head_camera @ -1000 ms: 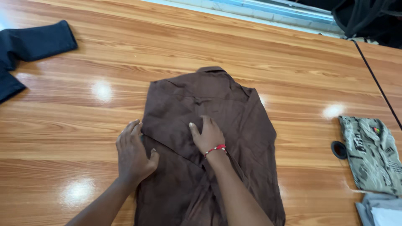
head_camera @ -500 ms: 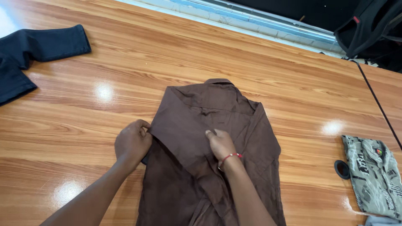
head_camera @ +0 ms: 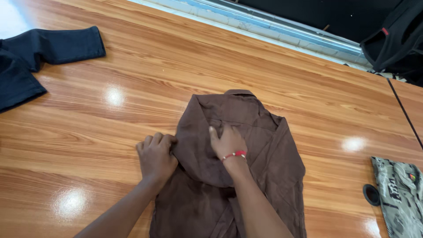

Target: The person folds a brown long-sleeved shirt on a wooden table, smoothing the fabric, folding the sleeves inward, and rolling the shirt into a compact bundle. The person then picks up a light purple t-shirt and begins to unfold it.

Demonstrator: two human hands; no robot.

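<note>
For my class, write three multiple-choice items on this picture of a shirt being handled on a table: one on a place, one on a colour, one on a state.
1. Where does the dark blue garment lie?
A. at the table's far left
B. on the shirt
C. under the right hand

2. What colour is the shirt?
A. white
B. brown
C. green

3. How is the right hand placed?
A. raised in the air
B. flat on the shirt
C. gripping the black disc

Answers: 1 A, it lies at the picture's upper left on the table; 2 B, its cloth is brown throughout; 3 B, the palm presses the cloth while the left hand holds the shirt's edge.
</note>
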